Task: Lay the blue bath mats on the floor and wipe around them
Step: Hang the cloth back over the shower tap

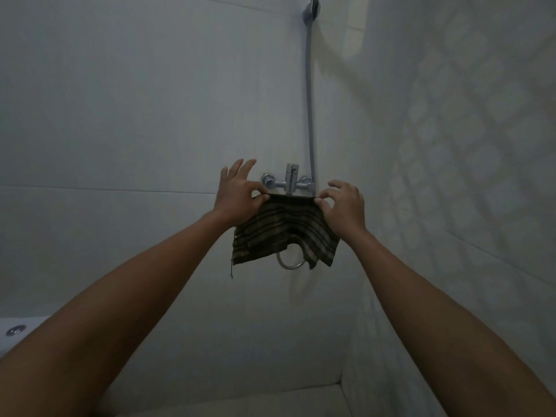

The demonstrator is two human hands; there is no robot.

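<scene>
Both arms reached forward and up toward the white tiled wall point(135, 115). The left hand point(237, 195) and the right hand point(343, 206) each pinched a top corner of a dark striped cloth point(282, 233) between thumb and forefinger, the other fingers spread loose. The cloth's upper edge was pulled level between the 2 hands, just under the chrome shower mixer point(287, 182), and its lower part hung down unevenly, with a loose thread trailing from the left bottom corner. Whether the top edge touched the mixer could not be told. A grey shower hose point(310, 115) ran up the wall from the mixer's right end to a bracket point(313, 9) near the top of the view, and a loop of it showed below the cloth's hem. The wall on the right carried a pale diamond pattern. At the lower left edge, a white fixture with a round chrome button point(15, 330) showed beside the left forearm. No blue bath mats were in view, so their place could not be told
</scene>
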